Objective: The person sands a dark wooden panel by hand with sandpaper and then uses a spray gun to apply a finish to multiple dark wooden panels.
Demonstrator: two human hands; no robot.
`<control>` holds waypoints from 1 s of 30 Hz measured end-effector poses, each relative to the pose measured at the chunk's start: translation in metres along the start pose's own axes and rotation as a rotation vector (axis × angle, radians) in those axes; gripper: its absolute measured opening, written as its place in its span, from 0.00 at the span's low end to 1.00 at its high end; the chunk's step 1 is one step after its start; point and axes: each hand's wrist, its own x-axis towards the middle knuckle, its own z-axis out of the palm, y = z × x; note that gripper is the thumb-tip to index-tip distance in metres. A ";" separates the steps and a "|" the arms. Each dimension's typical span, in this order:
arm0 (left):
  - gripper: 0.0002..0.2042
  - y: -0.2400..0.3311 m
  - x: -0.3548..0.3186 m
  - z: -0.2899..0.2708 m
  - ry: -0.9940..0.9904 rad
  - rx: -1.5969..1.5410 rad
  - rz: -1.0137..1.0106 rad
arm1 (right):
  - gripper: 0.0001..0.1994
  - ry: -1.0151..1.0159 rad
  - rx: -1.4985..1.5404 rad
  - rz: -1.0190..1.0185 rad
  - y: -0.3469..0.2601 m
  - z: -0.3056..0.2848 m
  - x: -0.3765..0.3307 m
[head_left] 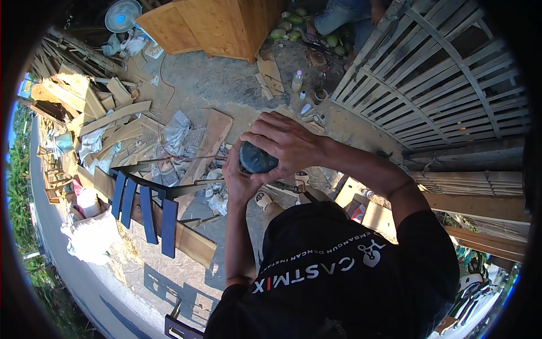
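Both of my hands are wrapped round a dark grey-green, round-topped object (pixel 258 158) held up in front of my chest. Its top looks dull and dented; its lower part is hidden, so I cannot tell its kind. My right hand (pixel 291 141) curls over its far and right sides, fingers bent across the top. My left hand (pixel 239 182) grips its near left side. Below and to the left, several dark blue painted slats (pixel 148 213) lie across a wooden board (pixel 195 246).
Wood offcuts (pixel 121 121) and crumpled sacks (pixel 178 133) litter the ground at left. A wooden cabinet (pixel 226 28) stands at the far side, near green coconuts (pixel 293 22) and another seated person (pixel 344 14). Bottles (pixel 297 81) stand before a slatted bamboo panel (pixel 435 73) on the right.
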 end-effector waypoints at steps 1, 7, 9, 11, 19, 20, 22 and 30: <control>0.39 0.001 0.001 -0.003 -0.024 -0.018 -0.007 | 0.37 -0.015 0.015 -0.009 -0.001 -0.001 0.003; 0.43 -0.003 0.005 -0.024 0.004 -0.088 0.013 | 0.42 0.082 0.172 0.186 -0.013 -0.019 0.025; 0.45 -0.004 0.008 -0.024 0.029 -0.159 0.017 | 0.42 0.167 0.345 0.418 -0.014 -0.030 0.023; 0.45 -0.012 0.012 -0.029 0.018 -0.129 0.105 | 0.33 0.274 0.468 0.494 -0.008 -0.033 0.013; 0.46 -0.020 0.030 -0.033 0.050 -0.103 0.153 | 0.34 0.206 0.393 0.532 -0.008 -0.035 0.017; 0.45 -0.021 0.030 -0.034 0.065 -0.098 0.139 | 0.36 0.180 0.347 0.497 -0.006 -0.028 0.021; 0.46 -0.018 0.029 -0.038 0.048 -0.098 0.056 | 0.37 0.039 0.216 0.359 -0.011 -0.019 0.041; 0.48 -0.035 0.009 -0.022 0.235 -0.012 -0.078 | 0.33 -0.513 0.120 0.118 0.001 0.020 0.064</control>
